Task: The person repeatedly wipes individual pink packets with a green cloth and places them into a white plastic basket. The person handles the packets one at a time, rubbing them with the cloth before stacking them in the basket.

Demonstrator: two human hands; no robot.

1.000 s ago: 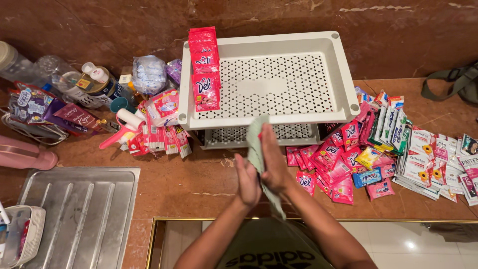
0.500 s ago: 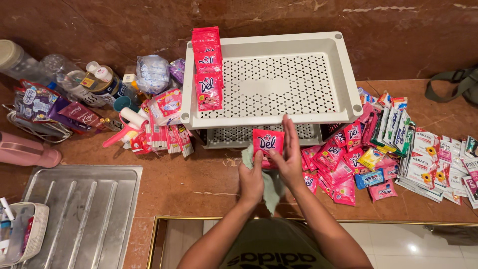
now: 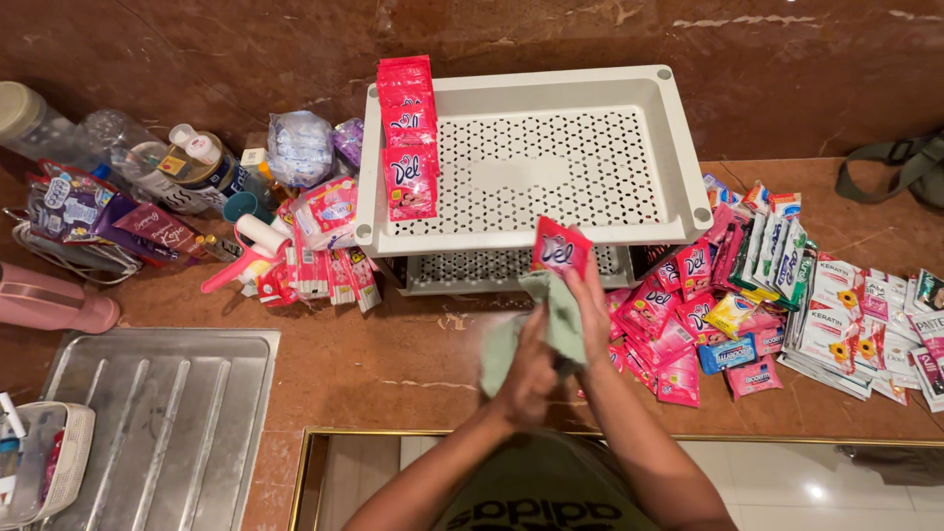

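Sachet (image 3: 561,248) pinched in my right hand (image 3: 593,300); left hand (image 3: 529,374) clenched on green cloth (image 3: 551,320). Loose pinch, wiping could knock it onto near pile (image 3: 669,329).

warm dim indoor light; hands motion-blurred; edges slightly bowed

Our forearms converging from bottom of frame, wrists meeting at centre. Our left hand (image 3: 526,379) curling, fingers bending inward, gripping. Our right hand (image 3: 590,305) reaching slightly further forward, fingers extending upward, pinching shut.
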